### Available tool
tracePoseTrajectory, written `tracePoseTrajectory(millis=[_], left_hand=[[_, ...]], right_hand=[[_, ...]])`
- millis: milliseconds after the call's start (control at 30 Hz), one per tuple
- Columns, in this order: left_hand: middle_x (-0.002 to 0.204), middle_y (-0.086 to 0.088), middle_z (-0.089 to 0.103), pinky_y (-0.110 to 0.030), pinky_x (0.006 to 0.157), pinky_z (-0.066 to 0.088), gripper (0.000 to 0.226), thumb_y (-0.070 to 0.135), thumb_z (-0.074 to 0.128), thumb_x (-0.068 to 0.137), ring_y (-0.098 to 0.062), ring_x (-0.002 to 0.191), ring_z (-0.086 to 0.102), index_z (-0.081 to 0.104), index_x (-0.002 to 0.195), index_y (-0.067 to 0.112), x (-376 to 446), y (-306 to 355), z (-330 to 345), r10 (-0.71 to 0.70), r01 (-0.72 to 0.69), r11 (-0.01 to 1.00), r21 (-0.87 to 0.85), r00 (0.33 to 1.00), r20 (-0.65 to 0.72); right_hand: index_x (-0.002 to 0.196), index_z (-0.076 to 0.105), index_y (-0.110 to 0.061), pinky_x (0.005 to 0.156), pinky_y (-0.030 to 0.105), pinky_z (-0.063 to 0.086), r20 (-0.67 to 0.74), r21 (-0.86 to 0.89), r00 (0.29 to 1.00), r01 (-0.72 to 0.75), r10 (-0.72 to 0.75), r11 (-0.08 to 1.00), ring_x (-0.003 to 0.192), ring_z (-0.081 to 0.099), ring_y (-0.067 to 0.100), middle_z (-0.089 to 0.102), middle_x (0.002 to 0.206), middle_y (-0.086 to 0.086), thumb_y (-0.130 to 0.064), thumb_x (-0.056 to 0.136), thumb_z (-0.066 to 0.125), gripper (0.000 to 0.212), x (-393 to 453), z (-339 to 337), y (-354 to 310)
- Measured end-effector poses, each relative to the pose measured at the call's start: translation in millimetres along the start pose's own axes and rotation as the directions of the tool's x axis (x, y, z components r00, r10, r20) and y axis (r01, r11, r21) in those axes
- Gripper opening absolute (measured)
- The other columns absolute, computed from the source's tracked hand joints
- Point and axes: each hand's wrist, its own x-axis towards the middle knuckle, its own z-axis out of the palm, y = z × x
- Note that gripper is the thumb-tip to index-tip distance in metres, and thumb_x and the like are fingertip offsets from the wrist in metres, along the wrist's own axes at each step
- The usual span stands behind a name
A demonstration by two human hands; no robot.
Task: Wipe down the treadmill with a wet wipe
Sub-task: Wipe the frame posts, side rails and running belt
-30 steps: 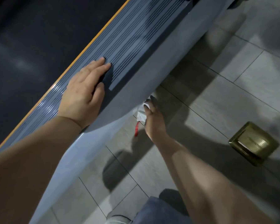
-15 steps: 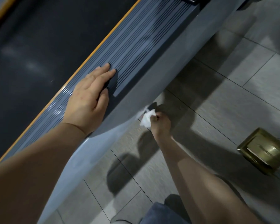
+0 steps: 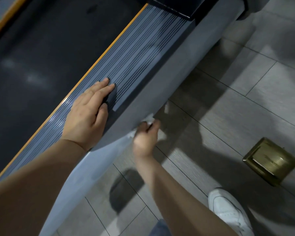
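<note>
I am pressing my left hand (image 3: 87, 114) flat, fingers straight and together, on the ribbed grey side rail (image 3: 134, 53) of the treadmill (image 3: 169, 86), beside the dark belt (image 3: 46, 53). My right hand (image 3: 146, 138) is gripping the crumpled white wet wipe (image 3: 150, 120), fingers curled round it, against the rail's lower outer edge. A brass floor box (image 3: 271, 161) and my white shoe (image 3: 228, 212) are sitting on the grey tiled floor (image 3: 245, 103).

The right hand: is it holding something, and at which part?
The right hand grips a white wet wipe, bunched in its fingers; the exact part is blurred. The left hand holds nothing.
</note>
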Motion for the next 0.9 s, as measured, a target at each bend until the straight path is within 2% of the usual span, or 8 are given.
tracePoseTrajectory(millis=[167,267,367,467,567,667,767,900], left_hand=[[0.155,0.001,0.038,-0.042,0.119,0.026,0.051,0.017,0.034,0.095,-0.015,0.145,0.031,0.046,0.145,0.016,-0.7,2.2,-1.5,-0.002,0.002,1.0,-0.003,1.0,-0.001],[0.155,-0.001,0.039,-0.046,0.117,0.028,0.05,0.017,0.034,0.096,-0.017,0.144,0.032,0.046,0.144,0.015,0.5,0.3,-1.3,0.01,-0.01,1.0,0.006,1.0,0.001],[0.155,0.0,0.039,-0.047,0.117,0.028,0.05,0.017,0.033,0.096,-0.016,0.145,0.032,0.046,0.145,0.017,0.2,0.8,-0.3,0.003,-0.003,1.0,0.002,1.0,-0.001],[0.155,0.001,0.038,-0.046,0.118,0.028,0.05,0.018,0.033,0.096,-0.015,0.145,0.031,0.046,0.145,0.018,-0.5,1.2,-0.8,-0.007,0.007,1.0,0.002,1.0,0.0],[0.155,0.002,0.038,-0.046,0.118,0.028,0.05,0.016,0.034,0.096,-0.014,0.145,0.031,0.046,0.145,0.018,0.4,2.1,-0.7,-0.001,0.001,1.0,0.009,1.0,0.0],[0.155,0.003,0.037,-0.043,0.118,0.027,0.05,0.017,0.034,0.097,-0.014,0.145,0.03,0.045,0.145,0.018,0.8,0.9,-0.8,0.001,-0.001,0.999,0.033,1.0,-0.003],[0.155,0.003,0.036,-0.043,0.118,0.027,0.05,0.019,0.032,0.096,-0.015,0.145,0.03,0.044,0.145,0.018,1.3,0.6,0.9,0.011,-0.011,0.999,0.045,1.0,-0.002],[0.155,0.004,0.037,-0.041,0.118,0.026,0.051,0.02,0.031,0.095,-0.015,0.145,0.031,0.045,0.145,0.017,1.8,-1.8,-0.6,0.009,-0.009,0.999,0.049,1.0,-0.009]], right_hand=[[0.104,0.048,-0.011,0.078,0.034,0.047,0.367,0.088,0.642,0.697,-0.674,0.712,0.085,0.054,0.026,0.053,0.097,0.012,-0.014,0.086,0.041,0.02,-47.1,5.3,-15.1],[0.109,0.046,-0.008,0.084,0.032,0.043,0.075,-0.054,0.967,0.247,-0.243,0.967,0.093,0.053,0.022,0.051,0.101,0.009,-0.011,0.093,0.04,0.017,-7.1,10.9,11.4],[0.107,0.044,-0.006,0.076,0.02,0.043,-0.103,0.14,0.981,-0.146,0.162,0.979,0.096,0.052,0.021,0.051,0.1,0.008,-0.002,0.1,0.037,0.011,23.2,9.1,5.6],[0.099,0.045,-0.018,0.078,0.026,0.045,-0.037,0.111,0.951,0.31,-0.308,0.944,0.083,0.05,0.016,0.052,0.094,-0.002,0.001,0.092,0.04,0.02,19.1,19.6,-39.3],[0.103,0.049,-0.002,0.082,0.028,0.045,0.078,-0.069,0.697,0.717,-0.712,0.694,0.086,0.052,0.025,0.052,0.098,0.01,-0.001,0.086,0.042,0.019,20.1,24.8,-48.5],[0.104,0.05,0.002,0.081,0.018,0.041,-0.113,0.046,0.954,0.284,-0.277,0.958,0.086,0.047,0.016,0.05,0.097,0.008,-0.007,0.091,0.038,0.02,58.9,18.0,-17.2],[0.109,0.05,-0.002,0.082,0.028,0.04,-0.12,0.088,0.966,-0.218,0.227,0.972,0.097,0.053,0.026,0.057,0.109,0.016,-0.012,0.101,0.034,0.021,80.1,8.1,-27.4],[0.1,0.047,-0.005,0.08,0.027,0.043,-0.036,0.059,0.833,0.553,-0.552,0.831,0.086,0.05,0.026,0.051,0.1,0.011,-0.002,0.088,0.039,0.015,71.9,24.8,-75.5]])
